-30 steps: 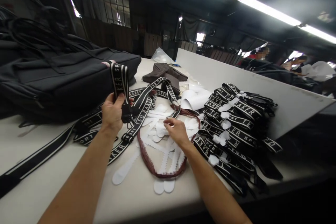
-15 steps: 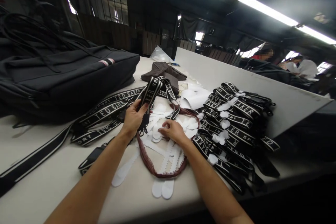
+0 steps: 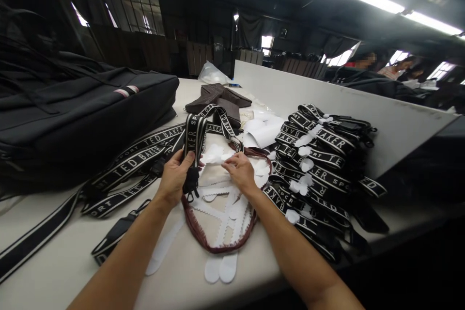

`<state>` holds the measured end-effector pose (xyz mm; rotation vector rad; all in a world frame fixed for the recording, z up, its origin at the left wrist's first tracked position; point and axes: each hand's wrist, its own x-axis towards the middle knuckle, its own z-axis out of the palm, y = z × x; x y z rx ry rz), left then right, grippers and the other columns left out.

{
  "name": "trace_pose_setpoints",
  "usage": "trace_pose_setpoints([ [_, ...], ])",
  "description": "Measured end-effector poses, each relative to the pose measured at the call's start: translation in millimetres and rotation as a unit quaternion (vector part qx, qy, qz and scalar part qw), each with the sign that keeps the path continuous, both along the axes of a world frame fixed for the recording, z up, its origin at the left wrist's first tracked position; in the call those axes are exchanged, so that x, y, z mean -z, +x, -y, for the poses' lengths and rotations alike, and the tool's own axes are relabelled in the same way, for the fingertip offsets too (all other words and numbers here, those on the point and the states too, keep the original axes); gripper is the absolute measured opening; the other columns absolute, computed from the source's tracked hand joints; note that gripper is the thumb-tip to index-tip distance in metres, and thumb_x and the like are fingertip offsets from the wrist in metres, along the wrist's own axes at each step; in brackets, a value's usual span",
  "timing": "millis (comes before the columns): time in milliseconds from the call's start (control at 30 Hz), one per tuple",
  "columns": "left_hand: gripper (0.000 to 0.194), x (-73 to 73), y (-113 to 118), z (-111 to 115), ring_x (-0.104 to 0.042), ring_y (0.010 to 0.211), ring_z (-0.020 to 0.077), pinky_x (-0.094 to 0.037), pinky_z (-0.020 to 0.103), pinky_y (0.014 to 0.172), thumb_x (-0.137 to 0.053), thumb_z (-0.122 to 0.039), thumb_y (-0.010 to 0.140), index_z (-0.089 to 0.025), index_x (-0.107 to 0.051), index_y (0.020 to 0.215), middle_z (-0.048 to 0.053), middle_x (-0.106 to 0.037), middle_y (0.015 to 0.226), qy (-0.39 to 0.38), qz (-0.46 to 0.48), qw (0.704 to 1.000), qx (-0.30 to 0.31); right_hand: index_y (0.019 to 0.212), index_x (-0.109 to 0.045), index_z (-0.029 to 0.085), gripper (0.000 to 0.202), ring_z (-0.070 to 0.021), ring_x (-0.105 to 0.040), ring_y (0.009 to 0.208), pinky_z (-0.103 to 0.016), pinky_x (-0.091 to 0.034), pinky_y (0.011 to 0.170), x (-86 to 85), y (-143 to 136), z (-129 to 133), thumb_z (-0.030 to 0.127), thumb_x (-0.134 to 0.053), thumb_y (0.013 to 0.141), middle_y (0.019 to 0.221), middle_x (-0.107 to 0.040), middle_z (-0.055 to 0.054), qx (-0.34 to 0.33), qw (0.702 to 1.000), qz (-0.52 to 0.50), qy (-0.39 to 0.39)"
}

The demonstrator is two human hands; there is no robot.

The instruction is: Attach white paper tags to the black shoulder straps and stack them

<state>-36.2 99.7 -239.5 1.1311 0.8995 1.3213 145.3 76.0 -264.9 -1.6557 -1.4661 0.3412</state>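
Note:
My left hand grips a folded black strap with white lettering, its black buckle end hanging beside the fingers. My right hand pinches a white strip just right of the strap. Below both hands lies a dark red ring of fabric with more white scalloped strips inside it. Loose lettered straps spread to the left of my left hand. A stack of bundled straps, wrapped with white pieces, lies on the right.
A large black bag fills the left side of the pale table. Brown folded pieces, a white sheet and a plastic bag lie farther back. A white partition runs behind the stack; people sit beyond it.
My right hand has risen slightly from the loose white pieces and now has a white strip at its fingertips. The strap in my left hand hangs more upright. The camera view has shifted.

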Motion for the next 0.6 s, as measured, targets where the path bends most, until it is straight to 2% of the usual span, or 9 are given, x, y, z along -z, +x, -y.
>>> trace_pose_setpoints([
  [67, 0.051, -3.0, -0.9, 0.8, -0.059, 0.059, 0.0128, -0.045, 0.017, 0.047, -0.080, -0.053, 0.067, -0.014, -0.065, 0.096, 0.004, -0.064, 0.075, -0.014, 0.007, 1.000, 0.015, 0.082, -0.069, 0.019, 0.012, -0.0183, -0.058, 0.095, -0.029, -0.043, 0.085, -5.2, 8.4, 1.3, 0.030, -0.066, 0.085, 0.097, -0.065, -0.004, 0.032, 0.994, -0.063, 0.088],
  [133, 0.054, -6.5, -1.3, 2.8, -0.058, 0.058, 0.0126, -0.043, 0.017, 0.045, -0.080, -0.054, 0.067, -0.013, -0.065, 0.098, 0.005, -0.065, 0.074, -0.026, 0.007, 0.999, 0.030, 0.084, -0.065, 0.018, 0.016, -0.0177, -0.060, 0.088, -0.031, -0.045, 0.085, -10.6, 15.0, 4.8, 0.032, -0.061, 0.088, 0.089, -0.067, -0.005, 0.039, 0.978, -0.149, 0.144],
  [200, 0.052, -9.6, -0.9, 5.9, -0.058, 0.058, 0.0120, -0.044, 0.017, 0.047, -0.080, -0.052, 0.069, -0.012, -0.065, 0.099, 0.005, -0.065, 0.076, -0.026, 0.003, 0.998, 0.050, 0.085, -0.061, 0.016, 0.022, -0.0153, -0.061, 0.075, -0.029, -0.048, 0.077, -14.6, 18.0, 9.3, 0.038, -0.060, 0.088, 0.080, -0.068, -0.004, 0.003, 0.949, -0.270, 0.162],
  [267, 0.049, -12.0, 0.5, 9.7, -0.059, 0.060, 0.0118, -0.046, 0.017, 0.049, -0.078, -0.050, 0.072, -0.013, -0.063, 0.101, 0.006, -0.066, 0.082, -0.020, -0.002, 0.996, 0.082, 0.084, -0.058, 0.016, 0.028, -0.0120, -0.059, 0.062, -0.025, -0.048, 0.064, -16.5, 16.9, 13.1, 0.043, -0.065, 0.083, 0.073, -0.067, -0.002, -0.065, 0.907, -0.390, 0.144],
  [333, 0.049, -14.1, 2.5, 14.6, -0.061, 0.063, 0.0126, -0.048, 0.018, 0.052, -0.077, -0.046, 0.075, -0.015, -0.059, 0.109, 0.007, -0.066, 0.089, -0.013, -0.009, 0.991, 0.132, 0.084, -0.057, 0.016, 0.034, -0.0090, -0.054, 0.052, -0.022, -0.046, 0.055, -16.8, 12.2, 15.4, 0.046, -0.072, 0.076, 0.068, -0.065, -0.001, -0.118, 0.869, -0.465, 0.117],
  [400, 0.057, -15.6, 5.3, 20.6, -0.062, 0.064, 0.0150, -0.049, 0.021, 0.053, -0.076, -0.042, 0.078, -0.019, -0.052, 0.125, 0.008, -0.066, 0.093, -0.017, -0.026, 0.977, 0.212, 0.081, -0.059, 0.015, 0.036, -0.0074, -0.050, 0.047, -0.020, -0.043, 0.049, -15.9, 6.1, 16.9, 0.046, -0.075, 0.072, 0.063, -0.062, 0.001, -0.157, 0.857, -0.481, 0.094],
  [467, 0.066, -15.9, 8.7, 26.8, -0.064, 0.065, 0.0171, -0.050, 0.023, 0.055, -0.073, -0.039, 0.081, -0.022, -0.042, 0.136, 0.008, -0.066, 0.091, -0.028, -0.045, 0.952, 0.301, 0.069, -0.058, 0.015, 0.036, -0.0077, -0.047, 0.043, -0.020, -0.040, 0.043, -14.7, 0.6, 18.7, 0.046, -0.077, 0.069, 0.054, -0.057, 0.002, -0.189, 0.861, -0.467, 0.073],
  [533, 0.062, -14.7, 12.4, 31.6, -0.065, 0.065, 0.0175, -0.052, 0.026, 0.059, -0.072, -0.038, 0.083, -0.020, -0.044, 0.135, 0.009, -0.066, 0.090, -0.038, -0.054, 0.933, 0.353, 0.056, -0.054, 0.015, 0.039, -0.0085, -0.045, 0.041, -0.021, -0.037, 0.040, -14.2, -2.6, 21.4, 0.043, -0.078, 0.068, 0.046, -0.050, 0.003, -0.221, 0.865, -0.448, 0.049],
  [600, 0.049, -13.0, 15.2, 33.7, -0.064, 0.065, 0.0160, -0.052, 0.024, 0.059, -0.071, -0.037, 0.083, -0.016, -0.053, 0.123, 0.010, -0.066, 0.092, -0.044, -0.058, 0.933, 0.352, 0.050, -0.054, 0.014, 0.041, -0.0091, -0.046, 0.041, -0.021, -0.036, 0.040, -14.8, -3.7, 24.2, 0.041, -0.080, 0.066, 0.043, -0.048, 0.002, -0.242, 0.866, -0.436, 0.034],
])
